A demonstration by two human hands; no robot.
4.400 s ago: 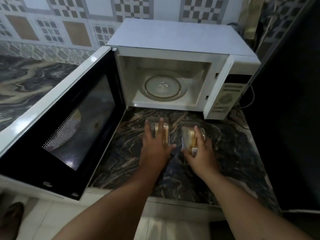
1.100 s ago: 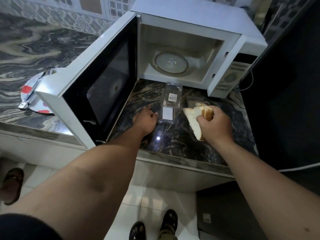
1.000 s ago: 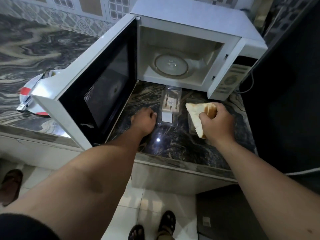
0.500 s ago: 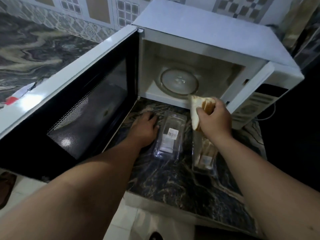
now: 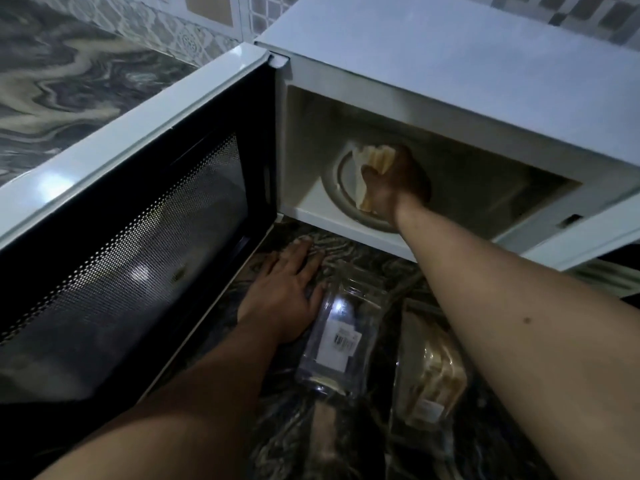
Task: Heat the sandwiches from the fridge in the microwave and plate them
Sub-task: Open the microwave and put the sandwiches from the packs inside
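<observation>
Right hand [image 5: 394, 183] inside microwave [image 5: 450, 81], fingers clenched round sandwich [image 5: 372, 157] over turntable [image 5: 337, 183]; left hand [image 5: 282, 292] spread flat on counter [image 5: 349, 251], beside empty pack [image 5: 341, 336]

Sandwich inside the microwave, packs on the counter before it
The right hand [image 5: 394, 181] holds a sandwich [image 5: 372, 159] over the turntable [image 5: 337, 188] in the microwave [image 5: 433, 64]; its door [image 5: 138, 237] stands left; the left hand [image 5: 284, 292] lies flat on the counter [image 5: 346, 445], the empty pack [image 5: 341, 341] beside it, a filled pack [image 5: 433, 372] further right
</observation>
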